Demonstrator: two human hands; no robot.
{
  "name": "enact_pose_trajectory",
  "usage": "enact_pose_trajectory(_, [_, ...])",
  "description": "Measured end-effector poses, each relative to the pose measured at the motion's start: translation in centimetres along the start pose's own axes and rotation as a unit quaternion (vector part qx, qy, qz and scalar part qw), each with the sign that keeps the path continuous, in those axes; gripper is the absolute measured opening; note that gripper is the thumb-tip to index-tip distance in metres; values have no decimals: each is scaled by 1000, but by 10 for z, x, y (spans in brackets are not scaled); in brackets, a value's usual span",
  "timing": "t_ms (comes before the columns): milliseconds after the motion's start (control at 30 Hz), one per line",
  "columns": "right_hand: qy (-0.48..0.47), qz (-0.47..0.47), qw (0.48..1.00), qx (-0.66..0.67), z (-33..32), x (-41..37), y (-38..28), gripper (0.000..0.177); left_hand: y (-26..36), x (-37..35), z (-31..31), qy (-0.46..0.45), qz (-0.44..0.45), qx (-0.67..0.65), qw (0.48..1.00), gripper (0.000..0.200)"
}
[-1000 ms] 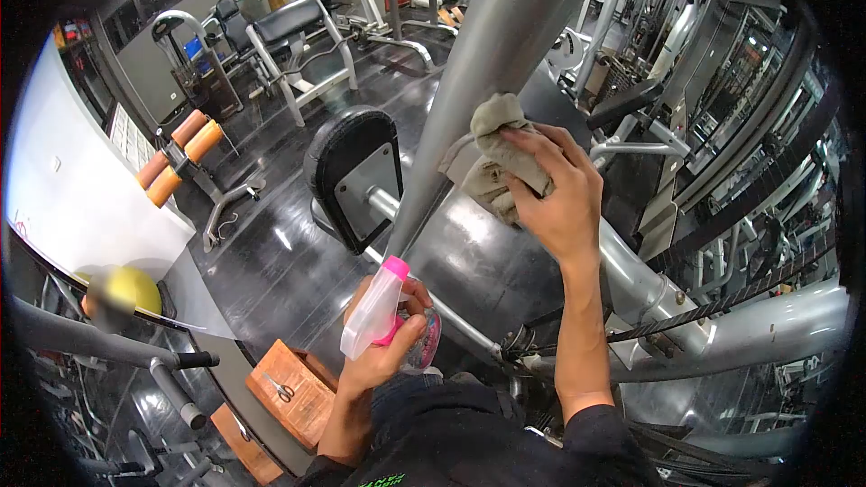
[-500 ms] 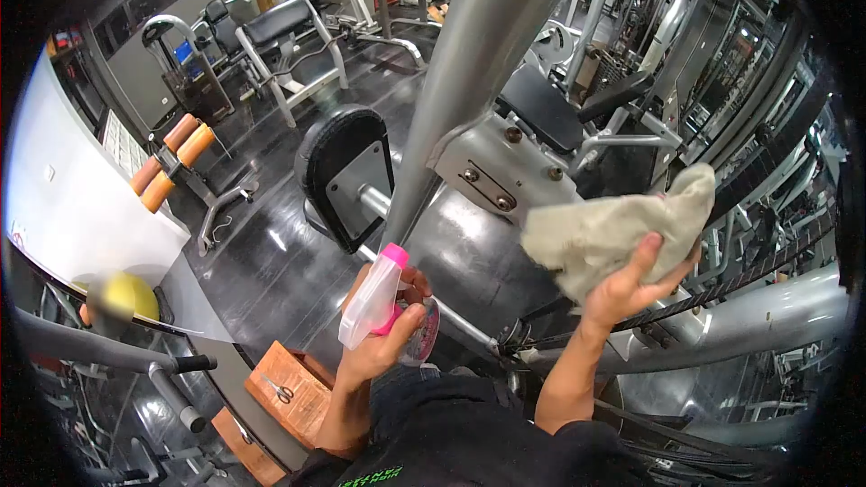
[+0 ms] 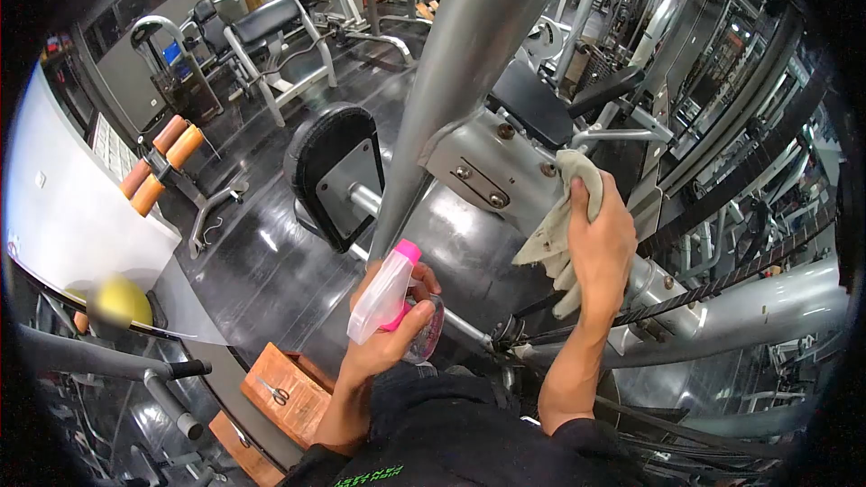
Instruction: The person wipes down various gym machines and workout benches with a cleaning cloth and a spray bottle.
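My left hand is wrapped round a spray bottle with a pink nozzle and a clear, whitish head; its lower body is partly hidden by my fingers. A pale, stained cloth is bunched in my right hand, with its loose end hanging down to the left. The cloth overlaps the right end of a grey metal bracket that has several bolts. A thick grey post rises from this bracket, and a black pad stands to its left.
A wooden box with scissors on top stands at lower left. Beyond it are a yellow ball and a roller-pad bench. A thick grey tube and black cable cross at right. More gym machines fill the background.
My right hand has moved left and turned, bringing the cloth from the open space at right against the bracket's end. My left hand keeps the spray bottle, shifted slightly right.
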State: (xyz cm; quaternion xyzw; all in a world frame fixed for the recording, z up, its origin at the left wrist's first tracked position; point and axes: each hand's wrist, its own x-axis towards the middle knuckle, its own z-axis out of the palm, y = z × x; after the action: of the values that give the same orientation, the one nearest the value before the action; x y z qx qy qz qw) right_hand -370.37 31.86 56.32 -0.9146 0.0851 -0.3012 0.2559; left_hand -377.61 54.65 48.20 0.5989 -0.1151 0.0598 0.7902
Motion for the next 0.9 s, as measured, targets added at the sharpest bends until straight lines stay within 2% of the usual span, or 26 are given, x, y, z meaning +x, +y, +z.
enact_pose_trajectory(33, [-63,62,996,-25,-3,5,-1,35,2,-1,0,-9,0,18,1000,37])
enact_pose_trajectory(67, [-75,71,994,-18,-3,11,1,41,3,-1,0,-18,0,35,999,36])
enact_pose_trajectory(200, [-90,81,992,-36,2,11,0,37,3,-3,1,-29,4,33,999,35])
enact_pose_trajectory(267, [82,-30,996,1,12,-8,0,33,5,-5,3,-8,13,26,1000,35])
enact_pose_trajectory(300, [81,-30,996,0,16,-15,5,33,3,-7,3,-8,12,25,1000,35])
enact_pose_trajectory(367, [154,-141,977,49,27,-29,16,35,-1,-9,2,-2,2,22,1000,35])
enact_pose_trajectory(433, [156,-237,957,59,37,-44,22,41,2,-11,1,-8,-9,15,1000,35])
enact_pose_trajectory(500, [147,-255,956,9,48,-55,28,39,3,-13,-1,-12,-23,8,1000,36])
enact_pose_trajectory(533, [146,-256,956,10,48,-54,28,39,3,-15,-3,-10,-18,20,1000,36])
enact_pose_trajectory(633, [176,-200,954,135,44,-41,17,38,2,-18,-6,4,0,30,1000,37])
enact_pose_trajectory(700, [113,-132,970,171,35,-29,0,37,3,-20,-6,16,16,26,999,37])
enact_pose_trajectory(733, [112,-132,970,172,33,-20,-7,37,5,-22,-5,26,8,13,1000,37])
enact_pose_trajectory(800, [39,-102,971,214,33,-2,-22,35,6,-23,-6,37,0,1,999,37])
enact_pose_trajectory(833, [39,-102,971,215,35,5,-28,35,7,-24,-6,30,4,5,1000,37])
enact_pose_trajectory(900, [11,-101,989,110,39,15,-38,34,7,-24,-7,24,10,9,1000,37])
